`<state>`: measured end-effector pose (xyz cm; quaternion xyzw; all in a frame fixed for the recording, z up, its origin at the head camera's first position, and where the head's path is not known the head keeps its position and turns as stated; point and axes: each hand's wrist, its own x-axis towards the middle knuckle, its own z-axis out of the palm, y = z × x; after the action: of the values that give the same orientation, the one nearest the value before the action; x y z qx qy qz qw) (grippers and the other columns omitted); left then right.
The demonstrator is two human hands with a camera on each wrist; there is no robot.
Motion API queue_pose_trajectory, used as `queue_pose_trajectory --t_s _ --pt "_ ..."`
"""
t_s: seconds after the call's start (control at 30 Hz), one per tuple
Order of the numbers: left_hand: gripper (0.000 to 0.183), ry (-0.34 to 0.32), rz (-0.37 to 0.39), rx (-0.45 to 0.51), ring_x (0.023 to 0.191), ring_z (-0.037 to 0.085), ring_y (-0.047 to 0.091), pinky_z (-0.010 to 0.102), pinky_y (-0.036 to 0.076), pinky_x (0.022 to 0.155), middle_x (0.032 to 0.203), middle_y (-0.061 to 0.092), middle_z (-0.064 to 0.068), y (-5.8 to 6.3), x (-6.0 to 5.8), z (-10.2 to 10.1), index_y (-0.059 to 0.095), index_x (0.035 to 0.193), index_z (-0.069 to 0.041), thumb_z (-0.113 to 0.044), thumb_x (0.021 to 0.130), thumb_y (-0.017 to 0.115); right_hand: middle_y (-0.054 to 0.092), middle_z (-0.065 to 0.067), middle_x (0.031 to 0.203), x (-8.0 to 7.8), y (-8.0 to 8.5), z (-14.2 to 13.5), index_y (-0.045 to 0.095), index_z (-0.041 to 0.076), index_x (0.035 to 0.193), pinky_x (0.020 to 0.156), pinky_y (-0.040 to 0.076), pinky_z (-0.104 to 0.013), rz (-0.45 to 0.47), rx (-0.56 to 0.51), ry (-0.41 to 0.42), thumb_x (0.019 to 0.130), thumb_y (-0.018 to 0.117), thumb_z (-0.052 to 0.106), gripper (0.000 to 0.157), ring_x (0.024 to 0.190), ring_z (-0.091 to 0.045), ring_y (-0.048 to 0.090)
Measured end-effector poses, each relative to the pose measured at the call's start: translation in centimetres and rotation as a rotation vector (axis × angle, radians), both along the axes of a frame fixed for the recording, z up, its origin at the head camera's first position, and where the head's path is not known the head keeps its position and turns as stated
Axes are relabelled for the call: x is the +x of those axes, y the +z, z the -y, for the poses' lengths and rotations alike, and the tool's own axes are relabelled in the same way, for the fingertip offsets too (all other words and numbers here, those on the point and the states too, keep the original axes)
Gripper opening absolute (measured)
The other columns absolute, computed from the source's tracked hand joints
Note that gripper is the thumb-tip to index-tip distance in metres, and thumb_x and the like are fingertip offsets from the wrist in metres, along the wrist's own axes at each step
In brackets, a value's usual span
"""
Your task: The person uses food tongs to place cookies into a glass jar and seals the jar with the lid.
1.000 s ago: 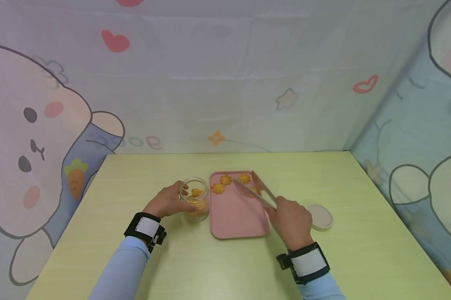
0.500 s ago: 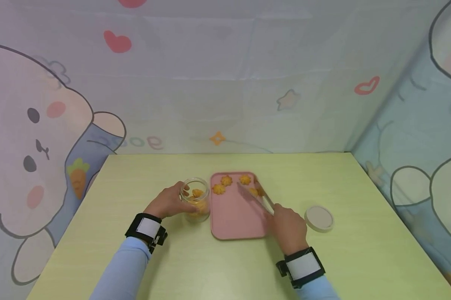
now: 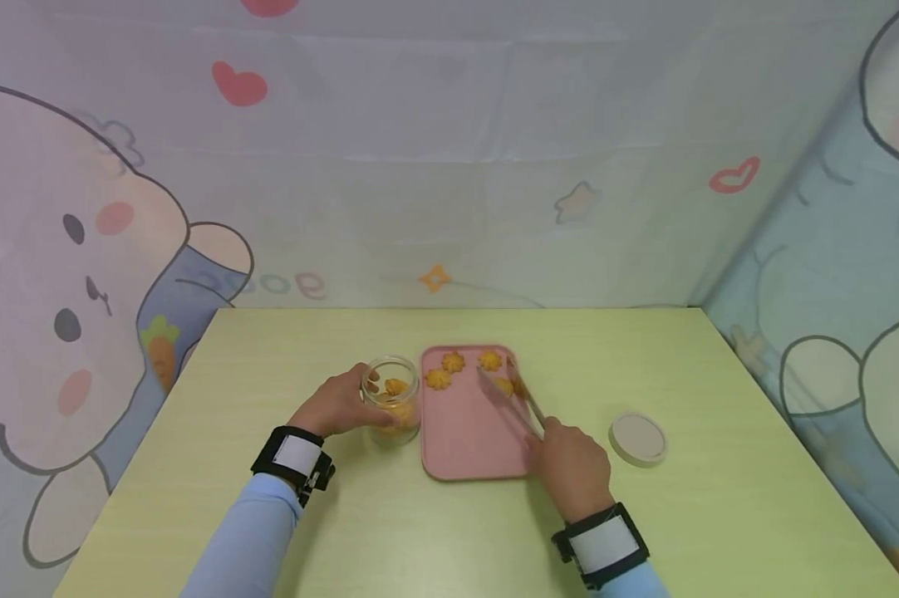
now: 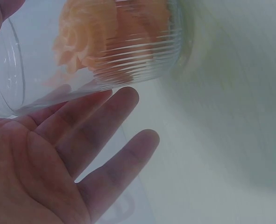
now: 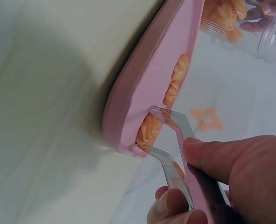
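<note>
Now, the fingers and thumb of the right hand (image 3: 575, 469) pinch the tongs (image 5: 168, 167); the tips sit apart on two sides of a cookie (image 5: 149, 129) on the tray (image 3: 472, 448), near its far right corner; I can't tell if both touch; the cookie looks light, dry and crumbly, so squeeze its sides softly. Past the tray's left edge, the left hand (image 3: 337, 403) holds the jar (image 3: 412, 407) around its side; the glass may be slippery; the lid (image 3: 639, 438) lies to the right.
</note>
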<state>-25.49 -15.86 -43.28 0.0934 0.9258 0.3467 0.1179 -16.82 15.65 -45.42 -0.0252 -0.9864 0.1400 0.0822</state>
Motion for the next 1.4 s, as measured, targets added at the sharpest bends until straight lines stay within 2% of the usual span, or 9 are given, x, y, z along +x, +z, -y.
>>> queue_pose_trajectory --t_s 0.4,0.63,0.93,1.07,1.4 --pt "0.076 0.000 -0.007 -0.018 0.098 0.024 0.058 0.044 0.047 0.087 0.111 0.062 0.008 0.0 -0.1 0.1 0.050 0.129 -0.004 -0.041 0.071 0.085 0.060 -0.016 0.067 0.0 0.3 0.3 0.064 -0.005 0.100 0.043 0.044 -0.043 0.019 0.007 0.007 0.091 0.068 0.026 0.032 0.055 -0.029 0.060" --pt "0.073 -0.003 -0.013 -0.024 0.097 0.023 0.058 0.043 0.047 0.086 0.109 0.063 0.008 0.0 -0.1 0.1 0.052 0.126 -0.005 -0.040 0.071 0.085 0.058 -0.015 0.063 0.1 0.1 0.5 0.062 -0.003 0.091 0.043 0.044 -0.043 0.016 0.015 0.001 0.091 0.069 0.025 0.029 0.054 -0.030 0.060" --pt "0.072 -0.005 -0.011 -0.037 0.096 0.023 0.057 0.042 0.047 0.084 0.108 0.063 0.008 0.1 -0.1 0.2 0.052 0.124 -0.006 -0.042 0.071 0.085 0.057 -0.015 0.060 0.3 -0.3 0.7 0.062 -0.003 0.089 0.041 0.043 -0.043 -0.056 0.035 0.007 0.090 0.071 0.022 0.027 0.051 -0.030 0.059" --pt "0.072 -0.004 -0.008 -0.039 0.096 0.023 0.057 0.042 0.047 0.084 0.108 0.063 0.008 0.1 -0.1 0.2 0.052 0.125 -0.006 -0.041 0.071 0.085 0.060 -0.016 0.063 0.5 -0.6 0.7 0.064 -0.005 0.095 0.041 0.043 -0.043 -0.069 0.019 0.004 0.090 0.071 0.022 0.029 0.051 -0.029 0.060" --pt "0.072 -0.003 -0.011 -0.037 0.096 0.023 0.057 0.042 0.047 0.085 0.107 0.063 0.007 -0.3 -0.2 0.1 0.051 0.125 -0.006 -0.041 0.071 0.084 0.065 -0.018 0.073 1.4 -1.1 0.3 0.064 -0.002 0.107 0.043 0.042 -0.045 -0.005 -0.095 -0.042 0.093 0.065 0.026 0.031 0.059 -0.033 0.062"
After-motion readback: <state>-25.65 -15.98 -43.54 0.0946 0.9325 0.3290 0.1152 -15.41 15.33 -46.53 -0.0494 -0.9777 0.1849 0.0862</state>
